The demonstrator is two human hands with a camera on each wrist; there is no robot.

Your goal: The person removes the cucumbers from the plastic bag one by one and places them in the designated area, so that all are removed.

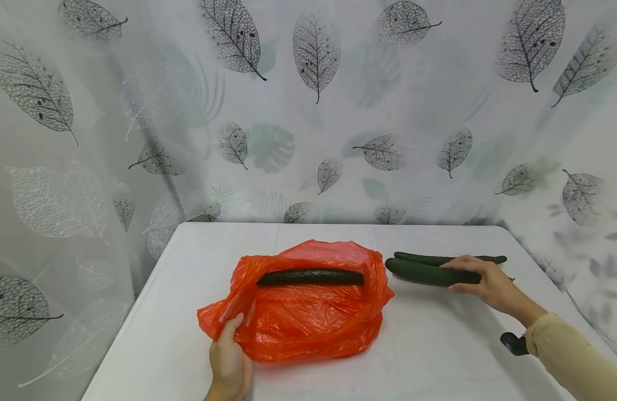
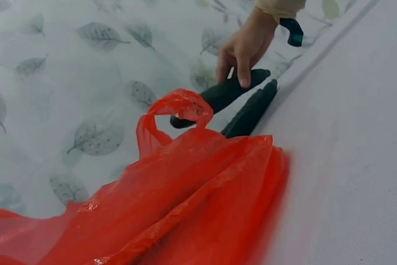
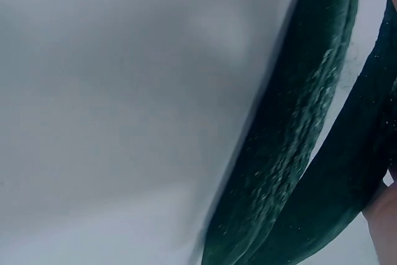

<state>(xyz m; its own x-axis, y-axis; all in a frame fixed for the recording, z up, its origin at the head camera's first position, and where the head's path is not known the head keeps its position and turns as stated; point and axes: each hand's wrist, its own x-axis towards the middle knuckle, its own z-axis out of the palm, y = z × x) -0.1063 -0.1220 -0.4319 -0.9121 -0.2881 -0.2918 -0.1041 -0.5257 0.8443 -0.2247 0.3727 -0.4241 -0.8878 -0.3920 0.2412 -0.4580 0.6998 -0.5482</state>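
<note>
An orange-red plastic bag [image 1: 308, 334] lies with its mouth open on the white table. Inside it, one dark green cucumber [image 1: 310, 277] shows along the back. My left hand [image 1: 228, 359] holds the bag's left edge, thumb on top of the plastic; in the left wrist view the bag [image 2: 186, 209] fills the lower part. To the right of the bag, my right hand [image 1: 481, 284] grips a cucumber [image 1: 423, 273] near its right end, thumb in front and fingers over the top. Close behind it lies another cucumber [image 1: 428, 258], also seen in the right wrist view as a ridged cucumber [image 3: 279, 128].
The white table [image 1: 438, 345] ends at a back edge in front of a leaf-printed curtain [image 1: 318, 128], which also hangs along both sides. A dark device [image 1: 514, 343] sits at the right wrist by the beige sleeve [image 1: 574, 351].
</note>
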